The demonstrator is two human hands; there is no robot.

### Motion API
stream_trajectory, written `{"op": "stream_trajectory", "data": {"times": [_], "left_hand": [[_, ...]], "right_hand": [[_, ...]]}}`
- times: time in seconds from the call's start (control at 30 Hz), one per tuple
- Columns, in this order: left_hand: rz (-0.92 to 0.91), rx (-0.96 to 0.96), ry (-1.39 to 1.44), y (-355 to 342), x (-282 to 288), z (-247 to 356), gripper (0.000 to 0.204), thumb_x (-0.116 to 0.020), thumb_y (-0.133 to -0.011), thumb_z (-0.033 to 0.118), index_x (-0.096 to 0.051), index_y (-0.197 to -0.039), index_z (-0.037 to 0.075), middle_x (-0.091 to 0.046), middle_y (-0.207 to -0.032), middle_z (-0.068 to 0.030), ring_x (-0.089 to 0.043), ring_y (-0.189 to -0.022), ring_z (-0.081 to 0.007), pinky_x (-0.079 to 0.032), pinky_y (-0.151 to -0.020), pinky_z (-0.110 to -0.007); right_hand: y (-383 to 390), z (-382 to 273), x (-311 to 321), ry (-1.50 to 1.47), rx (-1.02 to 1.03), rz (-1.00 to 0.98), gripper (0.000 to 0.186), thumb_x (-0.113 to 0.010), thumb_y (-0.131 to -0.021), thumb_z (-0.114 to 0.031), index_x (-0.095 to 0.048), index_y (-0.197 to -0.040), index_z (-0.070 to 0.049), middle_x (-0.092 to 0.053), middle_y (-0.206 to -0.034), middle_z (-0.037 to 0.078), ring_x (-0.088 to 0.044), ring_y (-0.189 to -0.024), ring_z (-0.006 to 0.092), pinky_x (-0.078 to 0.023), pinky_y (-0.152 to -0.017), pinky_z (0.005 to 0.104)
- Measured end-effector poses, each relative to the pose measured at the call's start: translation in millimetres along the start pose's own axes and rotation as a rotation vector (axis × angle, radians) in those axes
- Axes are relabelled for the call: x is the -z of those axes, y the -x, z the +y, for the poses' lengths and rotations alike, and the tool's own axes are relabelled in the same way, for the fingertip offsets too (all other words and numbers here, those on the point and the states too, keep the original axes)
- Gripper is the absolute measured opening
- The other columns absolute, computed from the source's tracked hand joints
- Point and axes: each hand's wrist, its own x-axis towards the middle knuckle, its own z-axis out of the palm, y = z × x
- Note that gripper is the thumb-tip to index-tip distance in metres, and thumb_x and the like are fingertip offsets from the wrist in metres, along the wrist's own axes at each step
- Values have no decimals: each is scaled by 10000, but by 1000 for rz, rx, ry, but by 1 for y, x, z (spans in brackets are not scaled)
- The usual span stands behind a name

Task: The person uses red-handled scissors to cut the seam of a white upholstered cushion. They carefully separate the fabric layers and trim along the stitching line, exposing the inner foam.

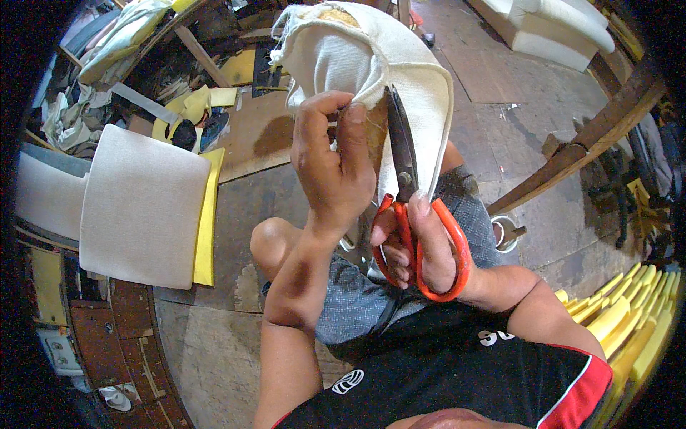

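A curved padded piece covered in cream fabric (421, 100) stands in front of me at the top middle. Its rounded end has a piped seam, frayed cloth at the left, and a tan patch of stuffing showing on top. My left hand (336, 154) pinches the fabric edge at that end between thumb and forefinger. In my right hand (432, 247) are scissors (404, 154) with dark blades and orange handles, my thumb and fingers through the loops. The blades point away from me, close together, with their tips beside the seam just right of my left fingertips.
A light grey padded panel (146, 207) and a yellow foam sheet (205, 236) lie at left. Cloth scraps (86, 118) heap beyond. Yellow foam strips (636, 307) pile at lower right, near a wooden beam (579, 154) and white bucket (509, 232). A cream sofa (550, 39) stands far right.
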Motion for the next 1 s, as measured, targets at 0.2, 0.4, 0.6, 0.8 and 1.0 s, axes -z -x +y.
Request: {"op": "stream_trajectory", "data": {"times": [0.2, 0.4, 0.6, 0.8, 1.0], "left_hand": [[-6, -4, 16, 0, 0, 1, 159, -580, -959, 174, -578, -1017, 27, -607, -918, -119, -595, -796, -241, -468, -705, -333], [3, -37, 8, 0, -1, 2, 144, -589, -952, 158, -579, -1018, 30, -606, -921, -112, -595, -798, -234, -470, -698, -332], [-3, -33, -14, 0, 0, 2, 137, -590, -945, 141, -576, -1022, 29, -605, -935, -126, -598, -829, -263, -473, -743, -361], [-11, -170, -104, 0, 0, 3, 119, -603, -918, 99, -573, -1009, 28, -608, -952, -134, -607, -870, -304, -479, -784, -384], [20, -239, -97, 0, -4, -2, 109, -601, -914, 87, -572, -1001, 27, -610, -928, -133, -607, -836, -319, -488, -752, -393]], "right_hand": [[-1, -4, 0, 25, 38, -15, 634, -361, -985, -595, -584, -867, -13, -448, -554, -3, -438, -431, 108, -365, -411, 259], [0, -3, -2, -13, -15, 21, 616, -357, -994, -577, -575, -872, -14, -448, -558, -1, -442, -437, 110, -370, -420, 258], [-1, -5, -3, -28, 9, 7, 611, -357, -995, -575, -568, -875, -15, -433, -561, 0, -446, -443, 117, -377, -426, 267], [0, -12, -5, -28, -11, 40, 593, -372, -1000, -555, -579, -864, -16, -440, -554, -1, -437, -443, 114, -366, -427, 268], [-2, -9, -7, 80, 52, 126, 554, -403, -1003, -528, -603, -812, -48, -458, -540, -26, -419, -455, 95, -336, -435, 265]]}}
